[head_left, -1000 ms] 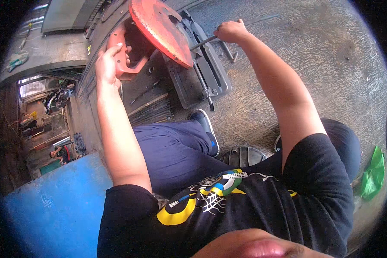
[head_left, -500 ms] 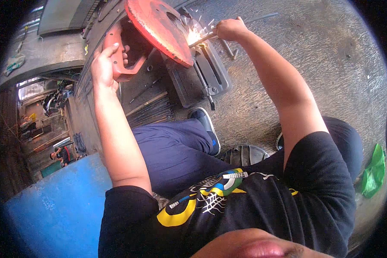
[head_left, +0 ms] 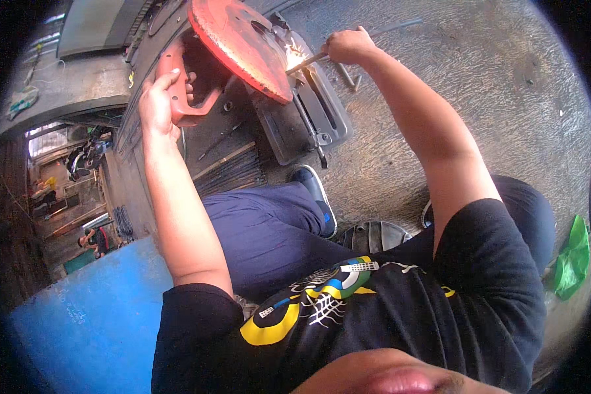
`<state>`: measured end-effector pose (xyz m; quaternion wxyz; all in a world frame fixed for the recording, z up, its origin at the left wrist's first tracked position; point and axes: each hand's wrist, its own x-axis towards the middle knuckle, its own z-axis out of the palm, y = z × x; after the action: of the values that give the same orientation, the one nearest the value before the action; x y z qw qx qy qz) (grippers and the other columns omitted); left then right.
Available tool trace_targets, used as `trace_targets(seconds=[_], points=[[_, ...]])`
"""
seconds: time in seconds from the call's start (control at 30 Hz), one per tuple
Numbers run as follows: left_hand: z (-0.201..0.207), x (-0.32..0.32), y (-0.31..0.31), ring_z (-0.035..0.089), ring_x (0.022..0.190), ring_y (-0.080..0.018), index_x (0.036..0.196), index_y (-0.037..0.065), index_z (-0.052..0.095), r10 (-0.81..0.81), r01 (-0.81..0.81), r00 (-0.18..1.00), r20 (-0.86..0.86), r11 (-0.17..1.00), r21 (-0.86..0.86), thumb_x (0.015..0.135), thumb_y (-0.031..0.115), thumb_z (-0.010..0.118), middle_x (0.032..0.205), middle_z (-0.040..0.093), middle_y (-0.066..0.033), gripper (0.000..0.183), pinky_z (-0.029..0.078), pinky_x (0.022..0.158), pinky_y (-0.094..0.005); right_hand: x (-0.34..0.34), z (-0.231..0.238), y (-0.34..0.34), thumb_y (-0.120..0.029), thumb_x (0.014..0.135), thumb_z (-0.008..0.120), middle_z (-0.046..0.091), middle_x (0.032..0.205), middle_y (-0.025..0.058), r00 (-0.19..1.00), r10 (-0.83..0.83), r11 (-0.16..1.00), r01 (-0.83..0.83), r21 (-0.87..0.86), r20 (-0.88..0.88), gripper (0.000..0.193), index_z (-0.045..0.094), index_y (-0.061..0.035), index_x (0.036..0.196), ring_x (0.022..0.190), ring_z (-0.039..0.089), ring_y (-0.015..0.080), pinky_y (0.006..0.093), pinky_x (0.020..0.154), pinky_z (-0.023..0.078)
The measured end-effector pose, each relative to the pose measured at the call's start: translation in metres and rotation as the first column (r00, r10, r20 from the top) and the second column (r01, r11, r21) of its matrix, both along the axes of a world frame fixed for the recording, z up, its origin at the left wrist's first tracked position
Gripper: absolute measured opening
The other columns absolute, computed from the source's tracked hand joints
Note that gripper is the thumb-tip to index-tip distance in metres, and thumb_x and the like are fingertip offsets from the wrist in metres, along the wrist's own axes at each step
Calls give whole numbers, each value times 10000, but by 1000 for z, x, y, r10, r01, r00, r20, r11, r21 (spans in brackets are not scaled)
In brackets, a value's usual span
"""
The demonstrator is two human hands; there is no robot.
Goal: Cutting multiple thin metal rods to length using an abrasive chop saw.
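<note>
From my remote seat I have the left hand [head_left: 157, 102] closed round a red D-shaped handle [head_left: 171, 60], probably to steer the scuffed, red, round guard [head_left: 240, 49] just right of it. My right hand [head_left: 350, 47] is clenched on a long, thin, grey metal rod [head_left: 400, 25] that juts out both sides; I judge that steadies it, with fingers apart from the bright sparks [head_left: 294, 54] at its left end. The dark grey base [head_left: 337, 115], between and below the hands, seemingly supports everything.
</note>
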<state>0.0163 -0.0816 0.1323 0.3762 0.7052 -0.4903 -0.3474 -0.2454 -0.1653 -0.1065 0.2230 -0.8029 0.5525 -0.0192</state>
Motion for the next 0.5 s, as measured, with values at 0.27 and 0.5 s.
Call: trace_targets(seconds=[0.27,0.5], points=[[3,1,1,613,670,-174,1094,-18,506,-10,11,998,-62,1000,19,823,124,582,853,659,-148,315,509,580,-284,-2,-59,41,-459,950,390,573,719,95,820,-386,807,78,585,424,495,621,-45,808,666,541,193,382,608,427],[4,-2,0,609,665,-162,1090,-10,533,-22,22,997,-72,1000,4,832,123,569,845,657,-131,293,510,576,-274,34,-72,116,-368,951,454,424,594,2,266,-840,302,-497,814,474,350,525,-85,758,465,360,125,284,430,310]])
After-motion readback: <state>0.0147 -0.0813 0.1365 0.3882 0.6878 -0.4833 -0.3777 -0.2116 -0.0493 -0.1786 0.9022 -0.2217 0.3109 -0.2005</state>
